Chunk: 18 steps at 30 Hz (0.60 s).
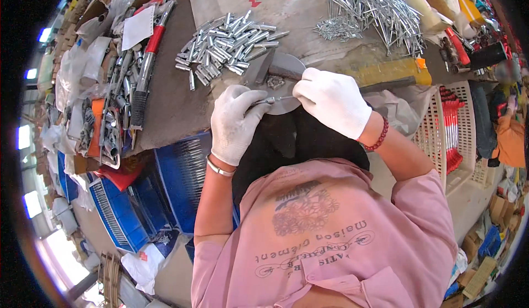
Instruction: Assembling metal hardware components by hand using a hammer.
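Both my hands wear white gloves and meet over the near edge of the workbench. My left hand (237,122) is closed around a short shiny metal sleeve (263,103), its end poking out from the fingertips. My right hand (334,100) pinches a thin metal rod (285,97) that points left at the sleeve. Whether the rod's tip is inside the sleeve I cannot tell. Just beneath lies a round grey metal plate (285,107), with a dark metal block (284,65) behind it. Past my left hand spreads a heap of similar metal sleeves (225,49).
Long thin bolts (380,10) and small metal pins (337,29) are piled at the far right. A yellow bar (380,73) lies along the right edge. Red-and-black tool (150,60) at left; below stand blue crates (184,170) and a cream basket (432,131) of red-handled parts.
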Tool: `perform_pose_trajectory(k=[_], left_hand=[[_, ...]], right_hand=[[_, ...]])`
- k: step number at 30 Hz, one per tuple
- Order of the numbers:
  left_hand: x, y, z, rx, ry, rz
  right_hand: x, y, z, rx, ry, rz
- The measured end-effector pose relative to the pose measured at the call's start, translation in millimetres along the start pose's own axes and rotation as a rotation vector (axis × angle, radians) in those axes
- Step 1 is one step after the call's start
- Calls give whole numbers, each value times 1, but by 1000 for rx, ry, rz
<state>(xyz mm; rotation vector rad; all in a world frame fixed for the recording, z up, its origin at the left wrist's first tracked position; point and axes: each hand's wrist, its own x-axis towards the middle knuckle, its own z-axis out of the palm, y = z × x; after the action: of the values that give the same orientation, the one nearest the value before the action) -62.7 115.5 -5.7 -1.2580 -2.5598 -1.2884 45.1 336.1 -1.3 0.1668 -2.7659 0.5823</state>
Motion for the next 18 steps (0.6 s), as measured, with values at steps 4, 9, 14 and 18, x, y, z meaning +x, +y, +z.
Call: perform_pose_trajectory(k=[4, 9, 14, 18], left_hand=[[-3, -7, 1, 0, -23, -17], [-4, -9, 0, -51, -41, -65], [-5, -14, 3, -71, -38, -64], [-5, -21, 9, -133, -18, -35]], right_hand=[[3, -1, 5, -17, -24, -12], [5, 0, 4, -31, -63, -62], [5, 5, 4, -19, -71, -96], [5, 8, 8, -13, -59, -161]])
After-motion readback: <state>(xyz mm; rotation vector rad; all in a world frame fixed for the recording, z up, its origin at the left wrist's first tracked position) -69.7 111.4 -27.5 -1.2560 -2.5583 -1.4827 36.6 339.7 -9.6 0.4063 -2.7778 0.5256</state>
